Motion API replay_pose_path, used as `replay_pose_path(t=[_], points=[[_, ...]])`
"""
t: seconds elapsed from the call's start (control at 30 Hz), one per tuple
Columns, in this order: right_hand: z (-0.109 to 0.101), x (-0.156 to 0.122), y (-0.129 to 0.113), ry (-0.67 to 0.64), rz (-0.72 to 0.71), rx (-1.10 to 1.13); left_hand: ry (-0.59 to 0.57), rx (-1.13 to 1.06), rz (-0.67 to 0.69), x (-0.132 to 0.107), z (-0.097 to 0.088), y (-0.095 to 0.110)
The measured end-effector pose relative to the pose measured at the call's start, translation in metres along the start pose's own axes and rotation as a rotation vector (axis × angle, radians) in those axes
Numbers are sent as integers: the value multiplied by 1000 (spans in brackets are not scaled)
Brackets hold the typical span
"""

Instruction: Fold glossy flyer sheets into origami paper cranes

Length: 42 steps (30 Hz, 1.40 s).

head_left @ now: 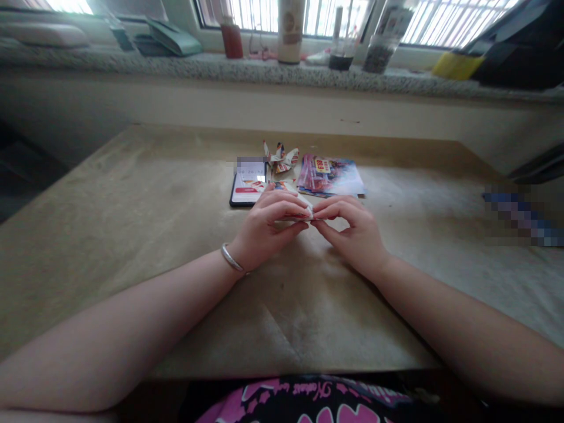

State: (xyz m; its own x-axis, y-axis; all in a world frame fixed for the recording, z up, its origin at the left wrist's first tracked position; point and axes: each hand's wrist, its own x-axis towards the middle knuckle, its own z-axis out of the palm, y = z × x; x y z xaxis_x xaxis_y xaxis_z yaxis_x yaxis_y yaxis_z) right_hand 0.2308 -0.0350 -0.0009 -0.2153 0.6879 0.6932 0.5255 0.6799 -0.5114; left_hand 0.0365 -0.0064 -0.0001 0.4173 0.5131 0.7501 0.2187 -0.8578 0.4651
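Note:
Both my hands meet above the middle of the table, pinching a small piece of folded paper [305, 204], white with some red print. My left hand [275, 218], with a silver bangle on its wrist, is closed on the paper's left part, thumb below and fingers above. From the other side, my right hand [350, 224] pinches the right end between thumb and fingertips. Much of the paper is hidden by my fingers. Just beyond lie a phone [247, 191], folded printed-paper shapes [282, 158] with pointed flaps, and a stack of colourful printed sheets [332, 175].
The beige table [176, 176] reaches to the wall under a window. On the speckled stone sill [176, 66] stand a red-brown jar [231, 38], a tall container [289, 32], clear containers and a dark bag [524, 50]. A blurred blue item [524, 218] lies at the right.

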Motion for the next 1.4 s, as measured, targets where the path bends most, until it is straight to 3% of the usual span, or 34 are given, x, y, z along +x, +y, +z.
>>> replay_pose_path(t=[0.27, 0.63, 0.93, 1.4], points=[[-1, 0, 0, 24, -68, -64, 58, 82, 19, 0, 0, -1], [-4, 1, 1, 27, -76, -40, 39, 2, 8, -1, -1, -6], [-5, 1, -2, 36, -128, -103, 43, 98, 4, 0, 0, 1], [-7, 1, 1, -15, -92, -126, 82, -71, -65, -3, -3, -5]])
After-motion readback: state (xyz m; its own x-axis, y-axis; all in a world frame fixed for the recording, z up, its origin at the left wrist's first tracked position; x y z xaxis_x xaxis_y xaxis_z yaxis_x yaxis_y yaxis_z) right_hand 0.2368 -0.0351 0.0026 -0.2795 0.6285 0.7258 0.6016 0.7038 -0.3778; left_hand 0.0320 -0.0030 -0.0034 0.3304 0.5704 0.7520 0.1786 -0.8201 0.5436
